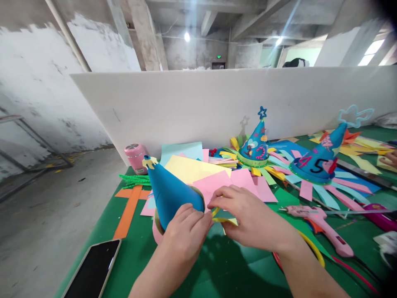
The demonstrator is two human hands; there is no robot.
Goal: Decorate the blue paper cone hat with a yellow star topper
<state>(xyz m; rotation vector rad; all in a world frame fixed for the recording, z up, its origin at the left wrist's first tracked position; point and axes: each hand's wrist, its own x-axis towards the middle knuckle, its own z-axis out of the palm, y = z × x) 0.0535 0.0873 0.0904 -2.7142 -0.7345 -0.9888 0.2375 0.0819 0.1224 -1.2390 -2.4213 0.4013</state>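
A blue paper cone hat (169, 191) lies tilted on the green table (217, 273), its tip with a yellow crown pointing up and left. My left hand (186, 234) is closed around the cone's wide rim. My right hand (248, 217) pinches a yellow paper strip (226, 220) at the rim, fingers pressed together. A pink band (156, 232) shows under the rim.
Two finished blue hats (257, 145) (319, 159) stand on fans of coloured strips. Loose paper sheets (198, 169), a pink glue gun (322, 225), a phone (93, 271), a pink cup (135, 157), and green pipe cleaners (133, 180) lie around. A white board (217, 103) walls the back. Another person's hand (391, 159) shows at right.
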